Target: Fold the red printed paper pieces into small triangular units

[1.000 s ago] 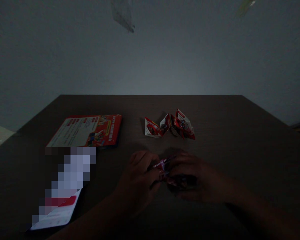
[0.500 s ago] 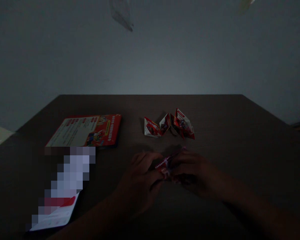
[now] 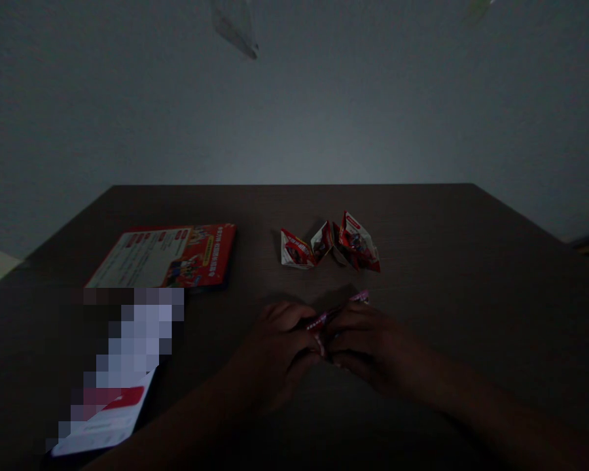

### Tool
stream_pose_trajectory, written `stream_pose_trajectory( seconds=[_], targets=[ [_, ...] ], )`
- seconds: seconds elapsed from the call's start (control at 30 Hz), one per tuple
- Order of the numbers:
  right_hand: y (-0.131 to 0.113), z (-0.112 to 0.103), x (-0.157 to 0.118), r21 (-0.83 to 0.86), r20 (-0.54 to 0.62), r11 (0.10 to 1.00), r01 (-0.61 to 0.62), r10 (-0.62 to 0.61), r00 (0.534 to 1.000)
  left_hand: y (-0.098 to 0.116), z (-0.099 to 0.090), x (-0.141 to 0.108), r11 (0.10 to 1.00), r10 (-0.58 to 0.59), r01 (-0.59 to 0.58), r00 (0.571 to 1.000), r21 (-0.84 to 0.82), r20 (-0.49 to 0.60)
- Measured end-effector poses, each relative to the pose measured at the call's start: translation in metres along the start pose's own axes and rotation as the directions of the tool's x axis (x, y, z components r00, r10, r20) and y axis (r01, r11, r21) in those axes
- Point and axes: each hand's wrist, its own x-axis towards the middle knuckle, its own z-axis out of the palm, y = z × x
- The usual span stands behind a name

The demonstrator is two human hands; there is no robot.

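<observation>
Low in the middle of the view, my left hand [image 3: 273,350] pinches the left part of a red-and-pink printed folded piece [image 3: 317,323]. My right hand [image 3: 375,343] grips the same piece from the right, and its pink end sticks out above those fingers. Most of it is covered by my fingers, so I cannot tell whether it is paper or a wrapper. Just beyond my hands stands a zigzag-folded red and white printed paper [image 3: 346,245], creased into several upright panels.
On the left lies a red printed booklet or flat box [image 3: 196,258] with white text panels. Nearer to me, a phone with a lit screen [image 3: 112,422] is partly blurred out, close to my left forearm. The dark wooden table [image 3: 446,229] meets a grey wall [image 3: 324,98].
My hands have drawn slightly closer together around the folded piece. My right fingers have shifted a little left, and more of its pink end shows. The things on the table are unmoved.
</observation>
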Motion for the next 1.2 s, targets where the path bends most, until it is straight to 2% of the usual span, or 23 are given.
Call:
stream_pose_trajectory(
  seconds=[0.2, 0.4, 0.67, 0.97, 1.2],
  targets=[
    [0.0, 0.002, 0.001, 0.022, -0.009, 1.0, -0.003, 0.003, 1.0, 0.0, -0.001, 0.002, 0.998, -0.05, 0.049, 0.999, 0.034, 0.017],
    [-0.003, 0.005, 0.003, 0.118, -0.042, 0.993, 0.005, 0.0, 0.999, 0.003, 0.002, 0.0, 0.991, -0.123, 0.124, 0.992, 0.045, -0.005],
    [-0.008, 0.013, 0.008, 0.206, -0.131, 0.97, -0.129, 0.158, 0.979, 0.005, 0.003, -0.001, 0.969, -0.24, 0.236, 0.969, -0.069, -0.063],
    [-0.011, 0.022, 0.013, 0.246, -0.202, 0.95, -0.195, 0.247, 0.948, 0.007, 0.002, -0.001, 0.969, -0.237, 0.23, 0.968, -0.089, -0.08],
    [-0.005, 0.029, 0.016, 0.278, -0.199, 0.935, -0.219, 0.279, 0.94, 0.006, 0.004, -0.001, 0.972, -0.232, 0.226, 0.968, -0.065, -0.099]
  ],
)
